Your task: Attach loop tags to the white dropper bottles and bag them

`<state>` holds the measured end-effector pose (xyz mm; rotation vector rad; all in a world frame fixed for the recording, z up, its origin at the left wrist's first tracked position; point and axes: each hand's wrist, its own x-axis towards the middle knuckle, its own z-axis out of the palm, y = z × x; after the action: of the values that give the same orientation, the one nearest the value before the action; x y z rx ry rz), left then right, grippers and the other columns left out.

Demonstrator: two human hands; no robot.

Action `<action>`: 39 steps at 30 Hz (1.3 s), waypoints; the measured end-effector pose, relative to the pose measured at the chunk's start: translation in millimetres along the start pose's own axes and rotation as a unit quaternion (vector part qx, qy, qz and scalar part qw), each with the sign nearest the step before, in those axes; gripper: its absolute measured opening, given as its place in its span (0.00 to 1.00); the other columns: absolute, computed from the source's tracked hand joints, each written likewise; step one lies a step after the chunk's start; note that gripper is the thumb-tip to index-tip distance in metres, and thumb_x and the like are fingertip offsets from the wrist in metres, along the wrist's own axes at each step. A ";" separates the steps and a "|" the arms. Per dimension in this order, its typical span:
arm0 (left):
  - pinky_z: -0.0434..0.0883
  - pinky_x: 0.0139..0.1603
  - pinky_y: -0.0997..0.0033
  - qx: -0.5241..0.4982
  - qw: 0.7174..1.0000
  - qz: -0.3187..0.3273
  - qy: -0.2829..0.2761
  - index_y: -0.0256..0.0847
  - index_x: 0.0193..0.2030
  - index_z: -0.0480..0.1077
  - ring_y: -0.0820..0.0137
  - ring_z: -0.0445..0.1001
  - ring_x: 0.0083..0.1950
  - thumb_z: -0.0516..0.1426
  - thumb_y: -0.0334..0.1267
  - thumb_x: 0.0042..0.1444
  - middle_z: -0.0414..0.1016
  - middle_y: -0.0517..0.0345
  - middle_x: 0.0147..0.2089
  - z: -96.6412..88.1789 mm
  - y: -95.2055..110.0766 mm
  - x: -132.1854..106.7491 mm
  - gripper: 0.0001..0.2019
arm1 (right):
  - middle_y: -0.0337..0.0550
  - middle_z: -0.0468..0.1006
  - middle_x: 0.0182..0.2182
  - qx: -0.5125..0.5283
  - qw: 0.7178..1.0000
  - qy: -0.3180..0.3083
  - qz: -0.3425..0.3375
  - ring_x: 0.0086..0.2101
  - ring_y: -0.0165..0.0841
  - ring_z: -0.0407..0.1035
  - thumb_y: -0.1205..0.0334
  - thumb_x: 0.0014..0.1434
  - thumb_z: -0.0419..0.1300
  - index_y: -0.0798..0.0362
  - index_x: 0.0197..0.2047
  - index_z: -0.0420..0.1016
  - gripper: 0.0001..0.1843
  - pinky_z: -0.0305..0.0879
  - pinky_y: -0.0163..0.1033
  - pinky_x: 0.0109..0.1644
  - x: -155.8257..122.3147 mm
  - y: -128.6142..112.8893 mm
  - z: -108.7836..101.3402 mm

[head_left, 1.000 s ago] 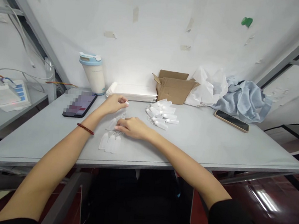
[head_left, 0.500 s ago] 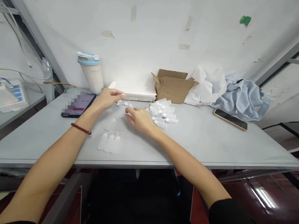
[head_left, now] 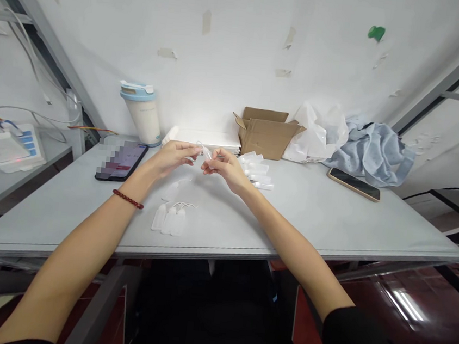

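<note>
Above the table, between my two hands, is a small translucent white tag (head_left: 206,153) with a thin cord loop. My left hand (head_left: 173,157) pinches its cord end. The fingers of my right hand (head_left: 226,167) are closed on the tag's body. Nearer the front edge lie several similar tags (head_left: 169,220) side by side, their cords pointing away from me. Behind them a faint clear piece (head_left: 172,189) lies flat. Just past my right hand is a pile of small white tube-like pieces (head_left: 258,168), partly hidden by it.
A tumbler (head_left: 143,116), a white stack (head_left: 216,138), an open cardboard box (head_left: 266,137), a plastic bag (head_left: 317,135) and a blue cloth (head_left: 373,154) line the wall. One phone (head_left: 121,162) lies left, another phone (head_left: 353,184) right. The table's front edge (head_left: 221,252) runs before me.
Both hands have risen from the tabletop and come closer together, with the tag lifted between them. My right hand has shifted away from me and slightly right. The row of tags stays put.
</note>
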<state>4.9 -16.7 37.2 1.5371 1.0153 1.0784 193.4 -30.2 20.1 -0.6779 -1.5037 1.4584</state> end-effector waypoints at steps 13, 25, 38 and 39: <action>0.66 0.39 0.65 -0.055 0.998 0.024 -0.037 0.36 0.28 0.78 0.70 0.67 0.34 0.69 0.48 0.44 0.72 0.54 0.31 8.6 1.7 -1.2 0.16 | 0.29 0.57 0.16 0.146 0.987 -0.025 0.064 0.19 0.26 0.57 0.65 0.49 0.57 0.50 0.27 0.53 0.12 0.54 0.32 0.26 3.2 2.3 -5.6; 0.68 0.39 0.66 0.039 0.997 0.045 -0.046 0.36 0.28 0.78 0.69 0.69 0.34 0.69 0.53 0.41 0.75 0.53 0.32 10.2 -0.5 -1.5 0.19 | 0.28 0.50 0.14 0.176 0.976 0.027 0.122 0.16 0.23 0.44 0.65 0.55 0.50 0.50 0.27 0.52 0.09 0.52 0.30 0.24 2.9 2.9 -2.2; 0.69 0.39 0.65 0.029 0.997 0.004 -0.075 0.35 0.29 0.77 0.69 0.70 0.34 0.68 0.49 0.44 0.74 0.54 0.30 13.9 -3.2 -2.2 0.17 | 0.26 0.45 0.13 0.110 0.980 0.060 0.155 0.15 0.24 0.40 0.65 0.62 0.48 0.51 0.26 0.56 0.12 0.50 0.30 0.21 2.2 1.9 0.5; 0.68 0.39 0.66 0.014 0.996 -0.014 -0.084 0.35 0.28 0.77 0.70 0.70 0.33 0.68 0.49 0.44 0.73 0.55 0.29 14.7 -2.9 -2.7 0.17 | 0.26 0.45 0.13 0.086 0.982 0.071 0.150 0.15 0.24 0.41 0.65 0.63 0.48 0.50 0.25 0.55 0.14 0.50 0.30 0.21 2.5 2.4 1.7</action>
<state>18.1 -22.2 31.9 1.6027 0.9359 0.9031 190.3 -28.5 18.5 -0.9106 -1.1880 1.7038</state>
